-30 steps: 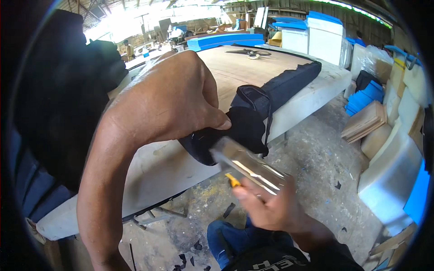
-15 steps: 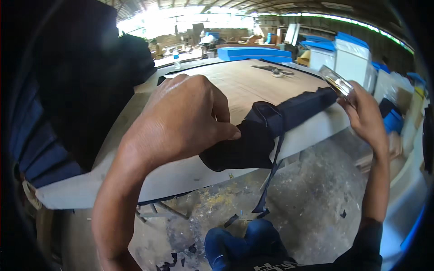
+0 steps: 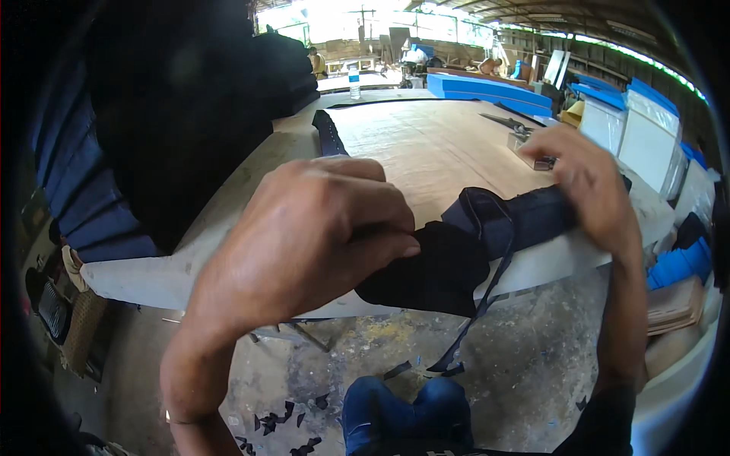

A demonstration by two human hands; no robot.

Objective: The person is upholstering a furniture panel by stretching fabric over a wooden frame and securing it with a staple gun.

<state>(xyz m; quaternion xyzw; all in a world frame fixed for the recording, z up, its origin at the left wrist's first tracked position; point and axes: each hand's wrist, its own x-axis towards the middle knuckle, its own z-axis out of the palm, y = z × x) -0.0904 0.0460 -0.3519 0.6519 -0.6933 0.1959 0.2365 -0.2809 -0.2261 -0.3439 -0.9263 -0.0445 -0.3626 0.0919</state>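
Fingers curled and thumb pressed, my left hand (image 3: 300, 243) holds black fabric (image 3: 426, 270) along the near edge of a pale wooden board (image 3: 414, 137) on a white-sided base (image 3: 137, 277). My right hand (image 3: 582, 182), slightly blurred, reaches over the board's right side, fingers at a metal tool (image 3: 521, 144), apparently a staple gun; whether they still grip it is unclear. Scissors (image 3: 498, 121) lie just behind it. A dark fabric strip (image 3: 540, 220) runs rightward, with a thin tail dangling over the edge.
Large dark stacks (image 3: 167, 121) stand at left. A water bottle (image 3: 353, 82) and blue foam slabs (image 3: 487, 87) sit behind the board, more foam and boards (image 3: 646, 125) at right. A person (image 3: 315, 61) is far back. Dark scraps (image 3: 274, 418) litter the floor.
My right hand has moved up from the near edge, carrying the metal tool to beside the scissors. My left hand stays on the fabric while the view has tilted up.
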